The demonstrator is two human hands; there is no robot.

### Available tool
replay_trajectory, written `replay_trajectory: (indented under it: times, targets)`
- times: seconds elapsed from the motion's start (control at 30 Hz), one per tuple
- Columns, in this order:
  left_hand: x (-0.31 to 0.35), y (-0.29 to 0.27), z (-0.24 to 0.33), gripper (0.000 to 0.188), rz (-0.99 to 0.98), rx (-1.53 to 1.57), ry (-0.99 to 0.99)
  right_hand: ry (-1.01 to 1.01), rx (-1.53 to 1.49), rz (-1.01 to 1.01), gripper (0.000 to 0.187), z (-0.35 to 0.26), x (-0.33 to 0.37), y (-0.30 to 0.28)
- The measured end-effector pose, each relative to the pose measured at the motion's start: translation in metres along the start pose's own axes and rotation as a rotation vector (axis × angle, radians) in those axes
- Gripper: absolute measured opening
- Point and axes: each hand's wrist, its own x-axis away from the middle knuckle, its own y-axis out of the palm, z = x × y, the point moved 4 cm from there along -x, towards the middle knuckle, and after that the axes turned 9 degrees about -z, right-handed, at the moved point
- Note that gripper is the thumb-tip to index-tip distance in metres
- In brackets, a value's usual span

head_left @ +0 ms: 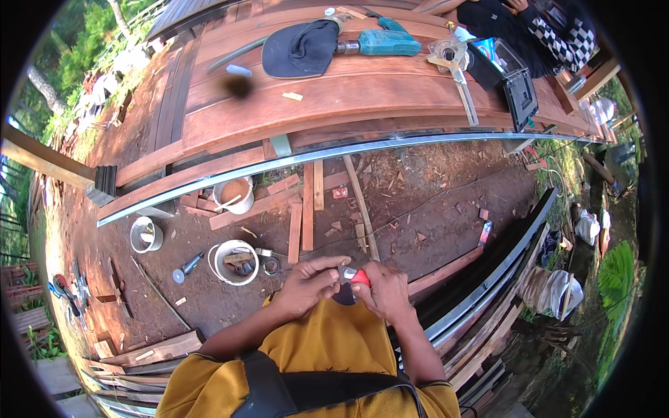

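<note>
In front of my chest, my right hand (385,289) is closed around a small red tool (360,278) with a silvery metal end, perhaps a utility knife. The metal end points left, toward my other hand. Thumb and fingers of my left hand (313,286) pinch a small grey piece (343,269) right at that end. Too little of the piece shows to name it. Both hands are close together, above the ground and short of the wooden deck.
Ahead, a deck (230,111) holds a teal drill (387,43), a dark cap (303,49) and an open black case (517,90). A long metal bar (313,151) runs along its edge. Buckets (235,262) and an angle grinder (189,267) stand below. Stacked lengths (481,299) lie right. Another person (488,24) sits far right.
</note>
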Motion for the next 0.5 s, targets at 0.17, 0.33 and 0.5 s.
replay_trajectory:
  times: [0.17, 0.33, 0.5]
  targets:
    - [0.001, -0.003, -0.003, 0.033, 0.074, -0.127, -0.031, -0.063, -0.022, -0.012, 0.040, -0.003, -0.006, -0.005]
    - [0.005, -0.003, 0.000, 0.032, 0.031, -0.217, -0.009, -0.089, -0.033, -0.010, 0.040, 0.004, -0.006, 0.003]
    - [0.018, 0.010, 0.001, 0.034, -0.074, -0.281, 0.059, 0.362, -0.228, 0.212, 0.042, 0.059, -0.013, -0.024]
